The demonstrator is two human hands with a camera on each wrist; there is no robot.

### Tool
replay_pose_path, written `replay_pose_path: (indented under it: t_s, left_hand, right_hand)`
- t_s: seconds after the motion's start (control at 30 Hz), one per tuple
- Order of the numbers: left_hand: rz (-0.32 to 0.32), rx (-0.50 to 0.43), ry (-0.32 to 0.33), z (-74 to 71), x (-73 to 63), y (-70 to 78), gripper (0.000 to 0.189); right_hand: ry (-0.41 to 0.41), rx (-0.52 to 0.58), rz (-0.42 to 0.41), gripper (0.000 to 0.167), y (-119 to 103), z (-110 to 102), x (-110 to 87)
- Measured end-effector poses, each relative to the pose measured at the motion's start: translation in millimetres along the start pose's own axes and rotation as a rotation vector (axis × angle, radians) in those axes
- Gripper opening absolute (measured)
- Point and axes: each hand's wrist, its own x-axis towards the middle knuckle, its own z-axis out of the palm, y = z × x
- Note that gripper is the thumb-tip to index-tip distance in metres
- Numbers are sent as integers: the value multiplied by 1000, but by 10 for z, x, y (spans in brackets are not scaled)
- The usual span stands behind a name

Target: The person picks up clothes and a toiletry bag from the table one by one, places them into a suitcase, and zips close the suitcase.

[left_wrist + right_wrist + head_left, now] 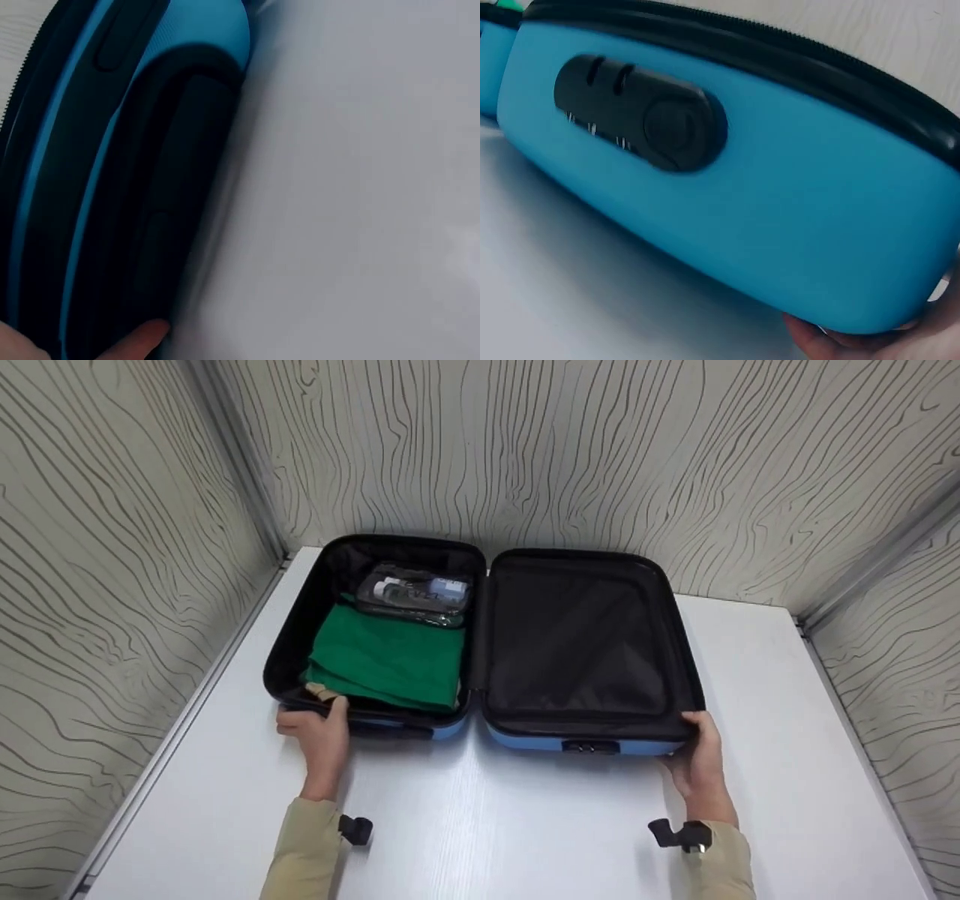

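Suitcase (577,645) spread open, toward twelve o'clock on the counter (487,840)! Left hand (321,739) grips its eight-o'clock corner; right hand (701,757) clasps the four-o'clock corner, fingers (814,341) tucked beneath the blue shell (817,217).

Smooth plastic suitcase (802,210), matt green cloth (386,656), glossy clear-plastic pouch (412,596), smooth table (465,832); dim lining (570,645), probably fabric

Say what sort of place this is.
Probably a small booth or enclosed work area: walls with a wood-grain pattern stand on three sides of a white table, grey strips run up the corners, and an open suitcase is at the table.
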Motion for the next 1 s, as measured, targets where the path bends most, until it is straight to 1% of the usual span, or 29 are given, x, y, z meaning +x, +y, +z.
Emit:
replay_pose_path:
  t_s: [0.07,0.17,0.27,0.4,0.5,0.57,0.63,0.67,0.73,0.77,0.83,0.9,1.0]
  left_hand:
    - [-5,-7,4,79,-54,8,96]
    - [-10,-12,11,198,-149,9,97]
    - [-14,-17,-9,316,-267,6,100]
    - [-2,-27,-19,483,-446,10,101]
    - [-2,0,-45,595,-576,19,106]
    - [-8,14,-82,659,-646,32,111]
    - [-3,24,-108,713,-699,48,113]
    - [1,23,-107,743,-715,52,113]
    - [-7,26,-126,800,-756,63,116]
    - [-4,31,-119,832,-769,66,116]
    - [-15,33,-118,887,-796,68,119]
    - [-40,32,-135,919,-826,61,127]
    - [-40,7,-123,917,-835,45,124]
  right_hand:
    - [24,22,-2,60,-38,-64,-24]
    - [58,16,-12,60,-109,-161,-83]
    - [89,2,-27,62,-201,-274,-133]
    - [157,0,-54,64,-348,-439,-179]
    - [216,15,-93,60,-436,-558,-222]
    - [242,31,-116,58,-482,-633,-261]
    - [269,55,-137,57,-521,-693,-299]
    - [282,64,-139,58,-545,-718,-315]
    - [312,83,-144,59,-603,-762,-340]
    - [330,91,-147,59,-639,-780,-349]
    - [367,104,-153,56,-715,-813,-360]
    - [409,120,-164,50,-798,-839,-367]
    - [480,132,-180,40,-931,-873,-372]
